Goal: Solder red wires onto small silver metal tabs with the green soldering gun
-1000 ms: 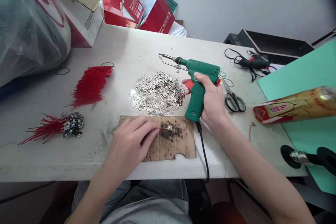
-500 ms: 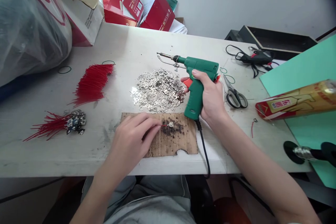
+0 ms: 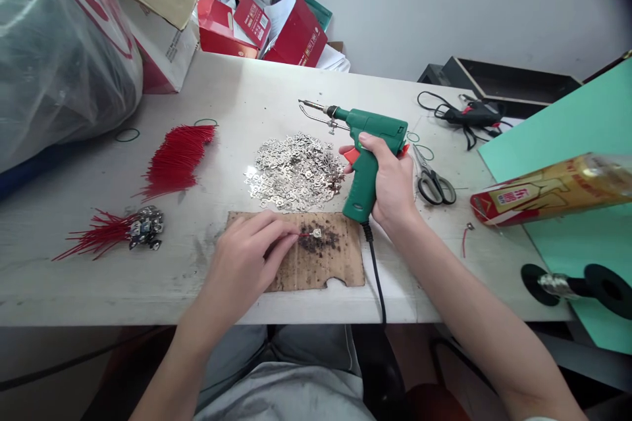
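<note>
From your head camera, your left hand [image 3: 247,256] rests on the near edge of the scorched cardboard pad [image 3: 301,252], fingers [image 3: 284,242] pinched together on a short red wire [image 3: 305,234]. The wire lies flat on the pad and ends in a small metal terminal [image 3: 316,233], which sits just at the edge of the dark burnt patch in the middle of the cardboard.

Your right hand [image 3: 392,184] is wrapped around the grip of the green soldering gun [image 3: 368,154], fingers clamped on the handle with the forefinger at the orange trigger. The gun is held upright above the surface, its tip [image 3: 302,104] pointing left, above the far side of the heap of loose metal terminals [image 3: 295,172] and well apart from the piece on the pad. Its black cord [image 3: 375,276] runs down over the front edge of the surface [image 3: 257,95].

To your left lie a fan of bare red wires [image 3: 176,159] and, nearer you, a bundle of finished wires with terminals [image 3: 116,230]. To the right of the gun are scissors [image 3: 432,181], just beside your right hand. Farther back is a black tool with tangled leads [image 3: 467,117]. A red and gold box [image 3: 548,194] rests on a green sheet [image 3: 573,145] at the right, with a solder reel [image 3: 575,283] near the front corner. Red cartons [image 3: 276,23] and a plastic-wrapped bag [image 3: 54,52] crowd the far left.
</note>
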Available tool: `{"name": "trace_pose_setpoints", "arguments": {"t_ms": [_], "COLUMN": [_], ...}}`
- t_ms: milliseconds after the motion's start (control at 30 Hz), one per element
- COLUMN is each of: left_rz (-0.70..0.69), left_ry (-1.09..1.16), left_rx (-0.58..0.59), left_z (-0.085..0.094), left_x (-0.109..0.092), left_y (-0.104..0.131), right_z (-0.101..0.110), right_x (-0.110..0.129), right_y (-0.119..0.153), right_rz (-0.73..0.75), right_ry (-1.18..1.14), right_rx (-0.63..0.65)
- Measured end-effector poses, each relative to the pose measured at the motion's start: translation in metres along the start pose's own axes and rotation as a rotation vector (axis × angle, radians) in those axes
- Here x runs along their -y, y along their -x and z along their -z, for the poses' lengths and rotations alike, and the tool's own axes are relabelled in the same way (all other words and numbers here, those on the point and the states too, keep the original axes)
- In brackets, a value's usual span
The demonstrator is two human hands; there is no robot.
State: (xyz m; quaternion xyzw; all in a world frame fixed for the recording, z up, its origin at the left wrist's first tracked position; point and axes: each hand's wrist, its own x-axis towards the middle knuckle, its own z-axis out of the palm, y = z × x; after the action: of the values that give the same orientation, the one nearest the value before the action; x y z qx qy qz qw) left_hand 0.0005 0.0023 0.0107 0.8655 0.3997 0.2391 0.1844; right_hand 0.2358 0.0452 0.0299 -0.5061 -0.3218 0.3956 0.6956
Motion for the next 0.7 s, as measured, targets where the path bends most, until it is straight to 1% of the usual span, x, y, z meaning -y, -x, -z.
{"name": "trace_pose_setpoints", "arguments": {"t_ms": [333,700], "left_rz": [0.016,0.025], "left_ry": [0.014,0.036], "left_rx": [0.005,-0.011], "left_z": [0.000,0.000], "left_x": [0.000,0.000], "left_y": [0.001,0.002], "right_z": [0.001,0.007], "right_x": [-0.001,0.003], "right_y": [-0.002,-0.011], "right_rz": [-0.009,0.014], "right_ry": [0.008,0.027], "right_rx": [0.009,-0.041]}}
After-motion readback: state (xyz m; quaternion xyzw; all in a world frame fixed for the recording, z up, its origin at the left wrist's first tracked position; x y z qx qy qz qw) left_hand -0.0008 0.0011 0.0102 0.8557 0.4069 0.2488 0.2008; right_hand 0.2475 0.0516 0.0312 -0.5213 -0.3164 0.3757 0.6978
